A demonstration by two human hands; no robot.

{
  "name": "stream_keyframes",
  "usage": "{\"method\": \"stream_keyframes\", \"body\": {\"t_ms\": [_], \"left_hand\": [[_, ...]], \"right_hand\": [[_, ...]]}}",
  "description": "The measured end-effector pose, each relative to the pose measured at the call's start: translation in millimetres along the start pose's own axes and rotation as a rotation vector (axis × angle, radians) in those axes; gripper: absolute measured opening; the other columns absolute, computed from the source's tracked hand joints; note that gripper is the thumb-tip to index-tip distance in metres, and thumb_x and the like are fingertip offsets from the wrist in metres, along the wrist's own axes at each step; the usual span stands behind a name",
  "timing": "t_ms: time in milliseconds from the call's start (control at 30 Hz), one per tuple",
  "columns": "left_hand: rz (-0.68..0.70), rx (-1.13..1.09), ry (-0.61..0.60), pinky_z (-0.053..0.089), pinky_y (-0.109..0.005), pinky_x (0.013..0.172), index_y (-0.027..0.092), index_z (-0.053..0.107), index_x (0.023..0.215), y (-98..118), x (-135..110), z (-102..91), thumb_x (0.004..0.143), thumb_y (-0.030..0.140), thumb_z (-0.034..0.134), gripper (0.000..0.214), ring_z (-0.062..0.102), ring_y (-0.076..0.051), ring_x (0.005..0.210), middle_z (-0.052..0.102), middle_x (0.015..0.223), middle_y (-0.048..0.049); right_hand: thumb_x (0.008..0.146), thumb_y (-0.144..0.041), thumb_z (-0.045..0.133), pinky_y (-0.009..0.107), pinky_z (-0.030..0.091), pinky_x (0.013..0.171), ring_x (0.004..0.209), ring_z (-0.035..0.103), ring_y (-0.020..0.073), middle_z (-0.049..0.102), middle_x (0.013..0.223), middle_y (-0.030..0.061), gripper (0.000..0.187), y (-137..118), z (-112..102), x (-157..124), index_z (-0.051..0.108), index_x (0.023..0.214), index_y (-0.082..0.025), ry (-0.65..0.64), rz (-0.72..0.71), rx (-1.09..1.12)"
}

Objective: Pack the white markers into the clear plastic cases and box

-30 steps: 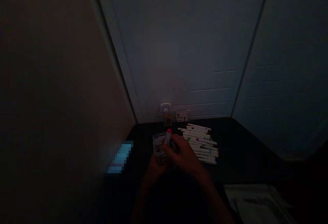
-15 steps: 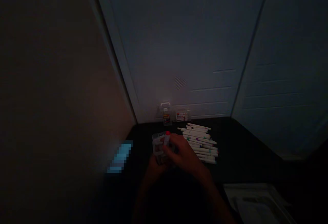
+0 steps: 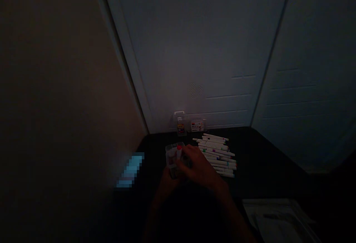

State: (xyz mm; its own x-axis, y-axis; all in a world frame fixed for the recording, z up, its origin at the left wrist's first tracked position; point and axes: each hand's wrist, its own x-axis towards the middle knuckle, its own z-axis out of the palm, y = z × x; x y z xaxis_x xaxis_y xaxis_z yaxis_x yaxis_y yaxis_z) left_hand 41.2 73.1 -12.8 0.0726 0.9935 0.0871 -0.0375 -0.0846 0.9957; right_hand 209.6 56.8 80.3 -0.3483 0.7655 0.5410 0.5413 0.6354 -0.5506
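My left hand is wrapped round the lower part of a clear plastic box with dividers at its top. Between the thumb and fingers of my right hand is a white marker, upright, its red end up, over the box opening. The marker's lower end is hidden by my thumb and the box wall. Just right of my right hand lies a loose pile of white markers with coloured ends, on the dark table.
Against the wall behind stand a clear case with a handle and a printed label card. A pixelated bright rectangle shows at the left. Papers in a clear sleeve lie at the lower right. A wall rises close on the left.
My right hand has moved the red-ended marker slightly left and down, further over the box. My left hand and the box hold nearly the same place.
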Motion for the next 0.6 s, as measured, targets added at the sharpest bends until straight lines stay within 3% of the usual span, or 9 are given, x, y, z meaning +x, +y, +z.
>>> {"method": "stream_keyframes", "body": {"t_ms": [267,600], "left_hand": [[0.032,0.017,0.04,0.06,-0.043,0.093,0.017,0.069,0.117,4.5,-2.5,-0.7,0.054,0.043,0.097,0.074,0.075,-0.035,0.108,0.079,0.116,-0.014],[-0.002,0.02,-0.013,0.061,-0.043,0.089,0.017,0.069,0.112,13.8,-6.1,1.8,0.052,0.041,0.097,0.071,0.076,-0.035,0.103,0.08,0.11,-0.0127]], "right_hand": [[0.102,-0.025,0.06,0.038,0.047,0.093,0.106,0.061,0.0225,0.071,0.108,0.0057,0.009,-2.3,-4.0,1.5,0.069,0.102,-0.022,-0.017,-0.076,0.104],[0.099,-0.028,0.068,0.039,0.045,0.095,0.108,0.062,0.0238,0.074,0.11,0.0051,0.015,-5.2,-7.2,-2.0,0.07,0.113,-0.022,-0.022,-0.044,0.078]]}}
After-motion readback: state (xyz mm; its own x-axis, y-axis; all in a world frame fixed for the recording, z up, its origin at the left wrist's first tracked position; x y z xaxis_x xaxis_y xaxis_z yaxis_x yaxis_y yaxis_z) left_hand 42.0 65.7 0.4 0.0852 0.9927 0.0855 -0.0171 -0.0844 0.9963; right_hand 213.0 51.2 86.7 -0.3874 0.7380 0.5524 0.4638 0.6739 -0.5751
